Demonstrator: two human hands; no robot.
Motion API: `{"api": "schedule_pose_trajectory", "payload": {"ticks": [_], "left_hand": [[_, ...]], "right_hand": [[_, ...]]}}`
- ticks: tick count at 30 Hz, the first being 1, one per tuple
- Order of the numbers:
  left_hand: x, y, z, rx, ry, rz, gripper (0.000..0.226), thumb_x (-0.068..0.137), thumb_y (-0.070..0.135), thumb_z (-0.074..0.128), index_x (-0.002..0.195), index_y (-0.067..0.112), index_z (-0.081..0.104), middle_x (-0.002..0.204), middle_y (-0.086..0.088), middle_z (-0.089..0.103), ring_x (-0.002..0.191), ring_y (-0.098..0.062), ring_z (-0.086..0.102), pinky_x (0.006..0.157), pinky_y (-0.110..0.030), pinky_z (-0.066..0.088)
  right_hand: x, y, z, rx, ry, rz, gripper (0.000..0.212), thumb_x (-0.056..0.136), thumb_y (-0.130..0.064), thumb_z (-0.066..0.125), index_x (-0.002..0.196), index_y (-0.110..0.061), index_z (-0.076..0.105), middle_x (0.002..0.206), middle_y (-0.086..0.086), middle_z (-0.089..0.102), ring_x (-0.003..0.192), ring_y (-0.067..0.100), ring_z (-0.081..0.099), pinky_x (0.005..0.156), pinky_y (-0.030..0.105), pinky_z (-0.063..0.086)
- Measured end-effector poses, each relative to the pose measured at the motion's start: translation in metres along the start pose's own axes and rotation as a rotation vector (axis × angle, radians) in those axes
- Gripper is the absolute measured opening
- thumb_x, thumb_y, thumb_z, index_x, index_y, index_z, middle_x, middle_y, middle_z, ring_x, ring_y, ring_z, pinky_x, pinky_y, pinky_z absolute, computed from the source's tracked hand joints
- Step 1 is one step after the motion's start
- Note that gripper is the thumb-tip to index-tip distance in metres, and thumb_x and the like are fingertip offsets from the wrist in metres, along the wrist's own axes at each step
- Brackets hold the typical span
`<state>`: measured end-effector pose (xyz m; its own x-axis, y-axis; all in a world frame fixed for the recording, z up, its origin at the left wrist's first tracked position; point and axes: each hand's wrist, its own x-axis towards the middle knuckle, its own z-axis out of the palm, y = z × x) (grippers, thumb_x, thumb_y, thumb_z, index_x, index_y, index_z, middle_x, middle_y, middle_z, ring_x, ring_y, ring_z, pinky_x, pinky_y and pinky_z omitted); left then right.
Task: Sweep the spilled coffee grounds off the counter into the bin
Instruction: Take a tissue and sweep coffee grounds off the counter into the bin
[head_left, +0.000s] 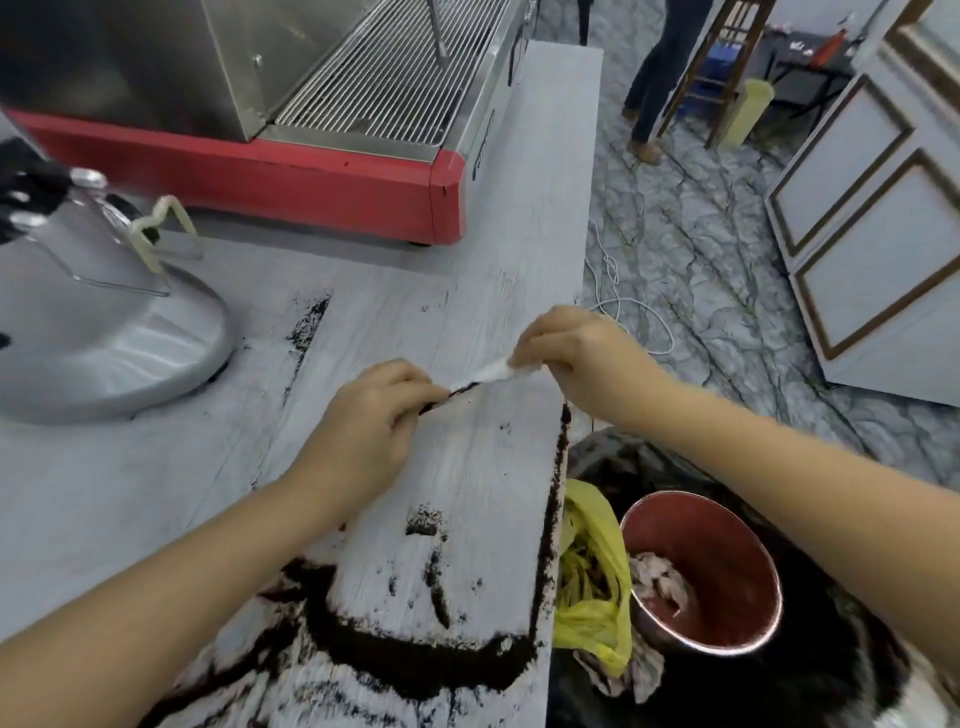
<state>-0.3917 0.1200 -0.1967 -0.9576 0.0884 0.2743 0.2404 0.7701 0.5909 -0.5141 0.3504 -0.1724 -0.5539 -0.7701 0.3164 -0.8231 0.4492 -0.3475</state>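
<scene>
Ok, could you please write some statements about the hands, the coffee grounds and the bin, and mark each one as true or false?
1. Both hands, left hand and right hand, hold one white strip between them. True.
2. The counter is already clean. False: coffee grounds lie thick near the person and along the edge.
3. The bin stands below the counter's right edge. True.
4. The bin is empty. False: it holds a yellow bag and a red container.
</scene>
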Motion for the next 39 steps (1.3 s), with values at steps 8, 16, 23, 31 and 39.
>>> {"api": "schedule_pose_trajectory", "payload": {"ticks": [8, 16, 23, 31, 39], "left_hand": [[0.11, -0.015, 0.067, 0.155, 0.154, -0.215, 0.03, 0.086, -0.01, 0.051, 0.1, 0.006, 0.071, 0.093, -0.002, 0.053, 0.094, -0.02, 0.048, 0.072, -0.036, 0.047], [0.164, -0.024, 0.088, 0.198, 0.163, -0.174, 0.036, 0.079, -0.017, 0.05, 0.098, 0.004, 0.072, 0.09, -0.004, 0.055, 0.089, -0.023, 0.049, 0.07, -0.045, 0.048], [0.179, -0.032, 0.085, 0.167, 0.129, -0.052, 0.031, 0.085, -0.008, 0.06, 0.105, 0.011, 0.075, 0.094, -0.003, 0.061, 0.09, -0.027, 0.055, 0.067, -0.043, 0.049], [0.174, -0.045, 0.067, 0.134, -0.036, 0.135, 0.031, 0.085, -0.005, 0.065, 0.109, 0.014, 0.075, 0.099, -0.001, 0.065, 0.091, -0.025, 0.06, 0.074, -0.045, 0.052], [0.124, -0.037, 0.051, 0.11, -0.113, 0.281, 0.037, 0.084, -0.009, 0.063, 0.109, 0.015, 0.075, 0.1, 0.001, 0.067, 0.091, -0.022, 0.06, 0.077, -0.041, 0.051]], "right_hand": [[0.092, 0.107, 0.015, -0.127, -0.062, 0.063, 0.044, 0.066, 0.021, 0.045, 0.085, -0.005, 0.076, 0.09, 0.01, 0.072, 0.086, 0.028, 0.063, 0.074, 0.038, 0.052], [0.107, 0.158, 0.01, -0.11, 0.015, 0.112, 0.043, 0.063, 0.02, 0.048, 0.082, -0.005, 0.077, 0.083, 0.011, 0.073, 0.08, 0.029, 0.066, 0.072, 0.038, 0.054], [0.078, 0.158, 0.011, -0.183, 0.097, 0.233, 0.039, 0.069, 0.02, 0.052, 0.085, -0.004, 0.077, 0.085, 0.013, 0.072, 0.082, 0.033, 0.064, 0.072, 0.042, 0.054], [0.024, 0.11, 0.023, -0.185, 0.178, 0.336, 0.037, 0.07, 0.023, 0.054, 0.09, 0.0, 0.075, 0.083, 0.016, 0.068, 0.081, 0.039, 0.06, 0.065, 0.048, 0.052], [-0.032, 0.039, 0.03, -0.129, 0.193, 0.361, 0.038, 0.069, 0.026, 0.058, 0.09, -0.001, 0.075, 0.083, 0.013, 0.065, 0.08, 0.036, 0.06, 0.059, 0.034, 0.044]]}}
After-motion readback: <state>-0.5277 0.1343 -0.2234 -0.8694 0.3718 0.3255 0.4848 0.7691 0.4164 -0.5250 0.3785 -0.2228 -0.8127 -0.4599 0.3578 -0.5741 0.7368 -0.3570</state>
